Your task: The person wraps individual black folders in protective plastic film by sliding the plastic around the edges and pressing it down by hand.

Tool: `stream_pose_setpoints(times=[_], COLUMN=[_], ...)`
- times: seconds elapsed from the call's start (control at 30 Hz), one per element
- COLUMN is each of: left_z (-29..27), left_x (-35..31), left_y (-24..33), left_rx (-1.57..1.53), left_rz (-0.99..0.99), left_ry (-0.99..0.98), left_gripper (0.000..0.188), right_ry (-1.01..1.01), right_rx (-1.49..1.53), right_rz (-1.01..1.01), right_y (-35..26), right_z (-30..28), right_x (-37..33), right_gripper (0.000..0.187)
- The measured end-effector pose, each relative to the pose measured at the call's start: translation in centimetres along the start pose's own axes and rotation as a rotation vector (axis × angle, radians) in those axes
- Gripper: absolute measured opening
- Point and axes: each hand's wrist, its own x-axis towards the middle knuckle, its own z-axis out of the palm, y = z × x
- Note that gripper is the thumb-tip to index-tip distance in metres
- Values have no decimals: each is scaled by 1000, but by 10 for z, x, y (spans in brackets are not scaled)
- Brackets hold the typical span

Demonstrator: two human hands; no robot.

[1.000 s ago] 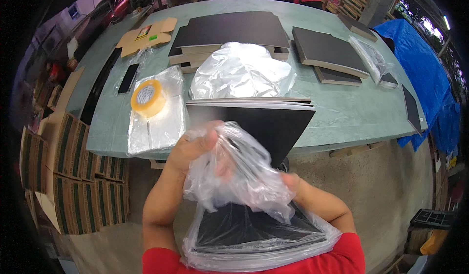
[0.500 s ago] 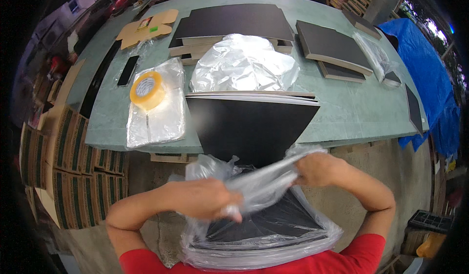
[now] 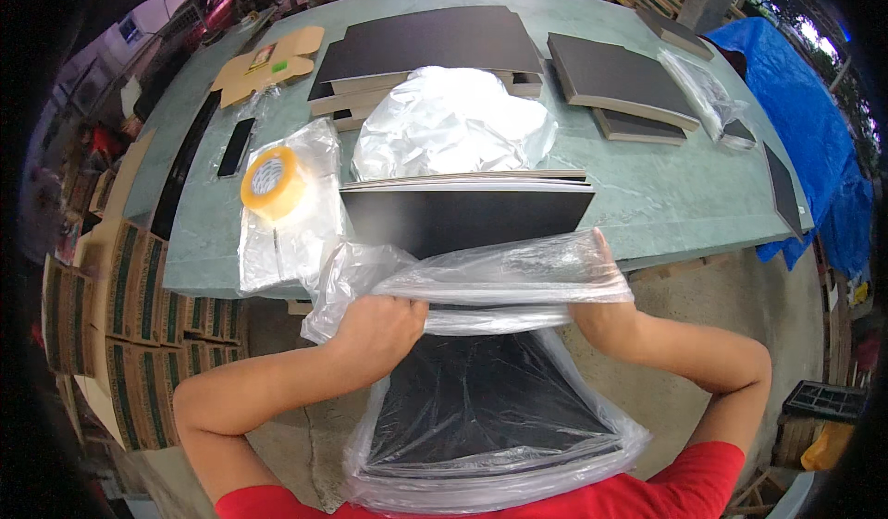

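Observation:
A large black board-like piece [image 3: 462, 216] with pale layered edges leans against the near side of the table. Its lower part, close to my body, is inside a clear plastic bag [image 3: 504, 269]. My left hand [image 3: 381, 327] is closed on the bag's bunched edge at the left. At the right, my right hand [image 3: 606, 320] grips the same edge, its fingers partly behind the plastic and one fingertip showing at the top. The film stretches between both hands, across the front of the black piece. More black surface shows through the plastic below.
On the green table [image 3: 647, 204] lie a crumpled silvery plastic heap [image 3: 453, 126], a tape roll [image 3: 274, 183] on folded plastic [image 3: 296, 251], a phone [image 3: 237, 147], flat cardboard [image 3: 268, 64] and several black thick boards [image 3: 620, 77]. Cartons [image 3: 139, 334] stand stacked at left; a blue tarp [image 3: 795, 121] hangs right.
Both hands have moved up and away from my body, and the left also apart from the right. The bag's edge has been drawn higher over the black piece and spread wider.

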Motion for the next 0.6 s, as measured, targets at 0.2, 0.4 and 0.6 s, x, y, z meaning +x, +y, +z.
stream_pose_setpoints(times=[0.2, 0.4, 0.6], left_z=[33, -21, 1], left_x=[-11, -49, -21], left_y=[-11, -18, -78], left_rx=[196, -1193, -182], left_rz=[-20, 11, -634], left_ry=[-369, 466, 1096], left_gripper=[11, 21, 33], right_ry=[-132, 846, 814], right_rx=[659, 1179, 862], right_rz=[-279, 801, 564], right_y=[13, 56, 28], right_z=[-60, -25, -35], right_x=[-8, 2, 16], right_gripper=[13, 21, 51])
